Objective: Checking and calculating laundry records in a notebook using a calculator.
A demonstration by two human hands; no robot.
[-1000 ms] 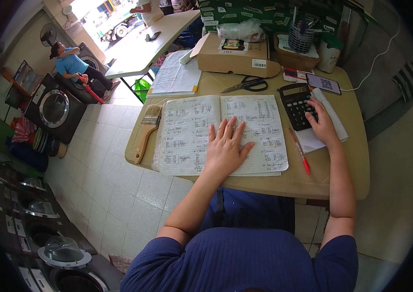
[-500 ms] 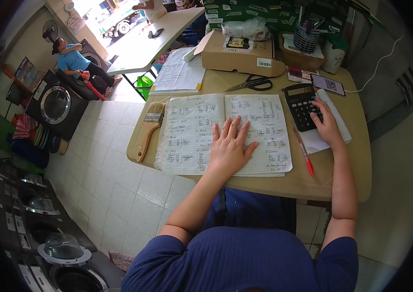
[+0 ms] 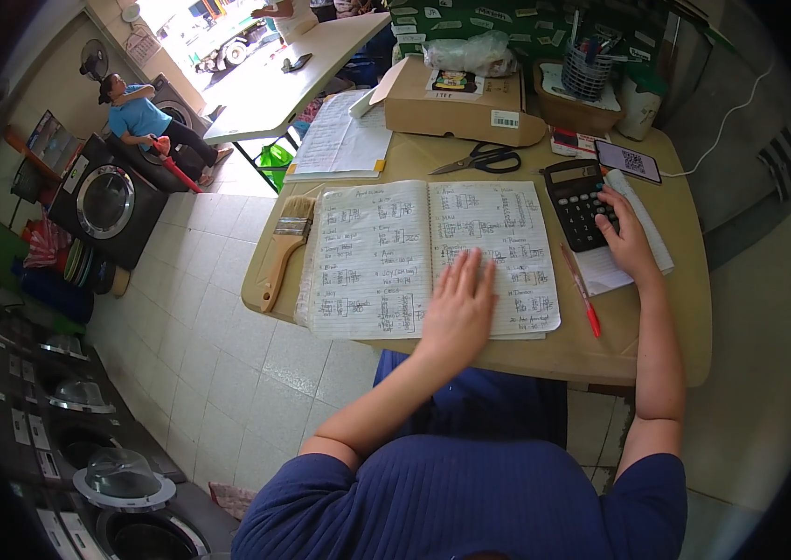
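Observation:
An open spiral notebook (image 3: 372, 266) with handwritten lists lies on the table in front of me. My left hand (image 3: 459, 303) rests on its right page near the lower part, fingers stretched out and holding nothing. At the right, my right hand (image 3: 627, 235) lies over the edge of a black calculator (image 3: 575, 201), fingers on or just above its keys, thumb toward the lower keys. Under the calculator is a white paper pad (image 3: 643, 252). A red-capped pen (image 3: 587, 303) lies between notebook and pad. Left of the notebook is a wooden-handled paintbrush (image 3: 282, 261).
Black scissors (image 3: 484, 161), a cardboard box (image 3: 456, 112), a pen basket (image 3: 586, 77) and a phone (image 3: 629, 161) on a white cable sit toward the back. Papers (image 3: 344, 140) lie at the back left. Washing machines (image 3: 106, 201) and a seated person (image 3: 144, 117) are farther left.
My left hand has slid right and toward me across the right page, uncovering writing near the spiral, and its fingers are closer together. My right hand stays at the calculator.

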